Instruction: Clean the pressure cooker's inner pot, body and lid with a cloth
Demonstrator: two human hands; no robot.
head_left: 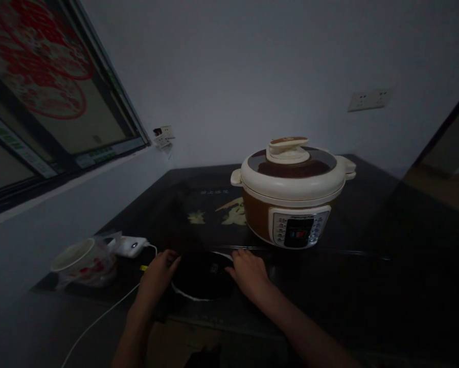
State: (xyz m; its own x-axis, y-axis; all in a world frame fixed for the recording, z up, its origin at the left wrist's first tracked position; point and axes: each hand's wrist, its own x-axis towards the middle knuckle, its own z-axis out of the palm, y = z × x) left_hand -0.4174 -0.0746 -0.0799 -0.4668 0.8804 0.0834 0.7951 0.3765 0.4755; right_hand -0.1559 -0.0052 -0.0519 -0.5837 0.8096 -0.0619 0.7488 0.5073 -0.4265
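Note:
A black round disc (204, 278) with a thin pale rim and a small mark on top lies near the table's front edge; the dim light hides what kind of thing it is. At its left edge, my left hand (158, 273) has its fingers curled around the rim. Opposite, my right hand (250, 271) grips the right edge, thumb toward the middle. Behind my right hand stands a brown and cream electric cooker (291, 194), its lid on and its display lit.
Left of my left hand are a plastic-wrapped tub (87, 260) and a white device (132, 246) with a white cable (99, 318). The dark table (168, 204) bears a pale plant print. Wall sockets (369, 99) and a window (61, 102) are beyond.

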